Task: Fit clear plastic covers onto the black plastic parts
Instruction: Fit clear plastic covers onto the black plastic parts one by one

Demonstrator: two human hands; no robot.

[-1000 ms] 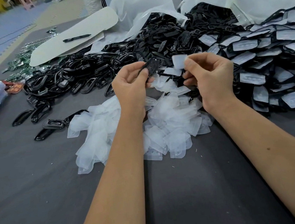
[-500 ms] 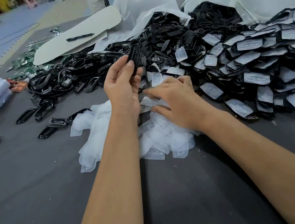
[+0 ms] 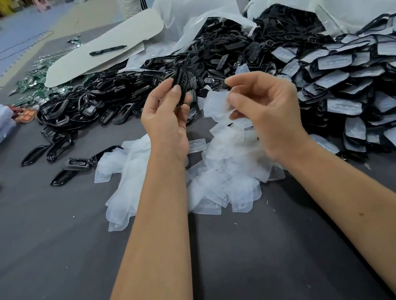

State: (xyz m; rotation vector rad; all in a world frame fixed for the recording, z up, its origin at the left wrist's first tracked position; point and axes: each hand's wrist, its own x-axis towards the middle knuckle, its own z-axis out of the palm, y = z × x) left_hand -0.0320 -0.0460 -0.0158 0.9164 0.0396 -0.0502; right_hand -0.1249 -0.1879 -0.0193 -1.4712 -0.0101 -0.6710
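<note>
hands meet above the middle of the grey bench (image 3: pixel 57 264), both raised off the cloth. left hand (image 3: pixel 164 121) pinches a black plastic part (image 3: pixel 182 82) between thumb and fingertips, holding it upright so it sticks up past the fingers. right hand (image 3: pixel 266 110) has its fingers curled round a clear plastic cover (image 3: pixel 216 103), which hangs just beside the black part, a small gap between them. under both wrists lies a loose heap of clear covers (image 3: pixel 220 179), spread on the bench. behind the hands sits a big heap of bare black parts (image 3: pixel 117 97), spilling out of white plastic bags (image 3: pixel 195 9). to the right is a stacked pile of covered parts (image 3: pixel 357 82). farther back on the left a black pen (image 3: pixel 107 50) lies on a pale card sheet (image 3: pixel 106 51).
</note>
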